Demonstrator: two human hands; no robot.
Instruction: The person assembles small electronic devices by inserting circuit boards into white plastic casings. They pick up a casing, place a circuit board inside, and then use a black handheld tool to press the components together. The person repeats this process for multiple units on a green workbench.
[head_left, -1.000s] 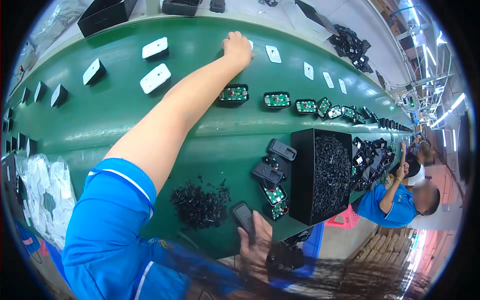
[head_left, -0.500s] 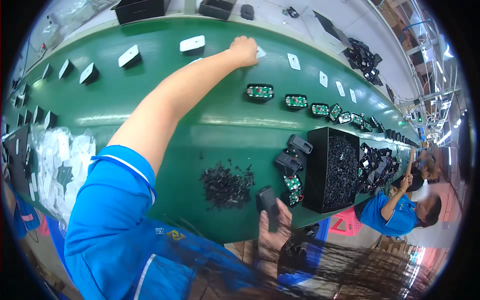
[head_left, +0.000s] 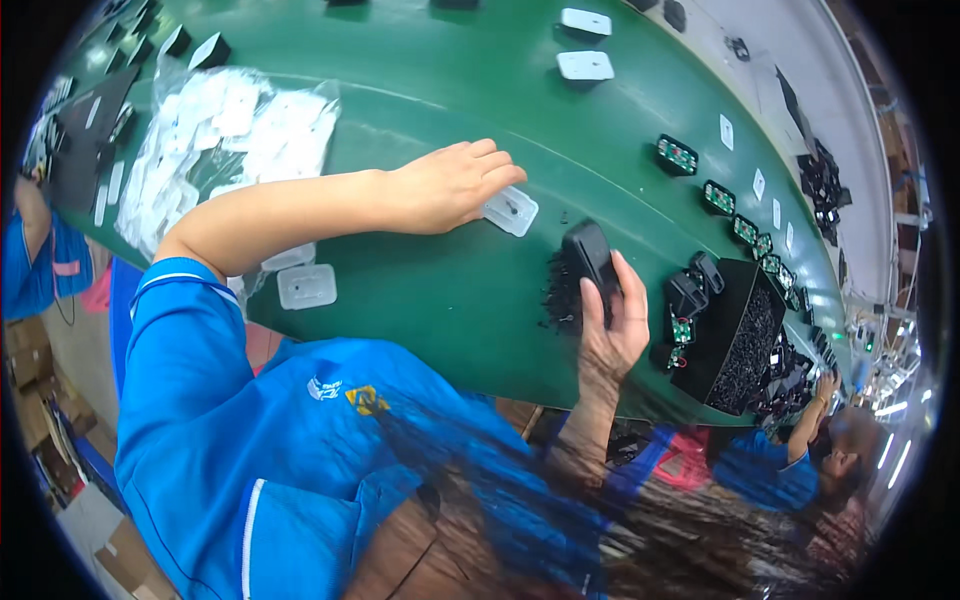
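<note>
My left hand (head_left: 445, 190) is closed, its fingertips pinching the edge of a translucent white plastic cover (head_left: 513, 212) just above the green work surface (head_left: 420, 300). To its right, my right hand (head_left: 618, 335) grips a black plastic casing (head_left: 588, 250) between thumb and fingers, held upright. Behind and left of that casing lies a heap of small black plastic bits (head_left: 562, 295), partly hidden by it. Two more translucent covers, one of them this loose cover (head_left: 307, 287), rest under and near my left forearm.
A clear bag of white covers (head_left: 300, 125) lies left. A black box of tiny black parts (head_left: 715, 335) stands right, with casings beside it. Open casings with green boards (head_left: 677, 155) and white plates (head_left: 727, 132) line the far right. A co-worker (head_left: 775, 470) sits at right.
My left hand has come back from the far side of the surface and now holds a cover close to me. My right hand has raised the black casing toward the heap. The view has turned left.
</note>
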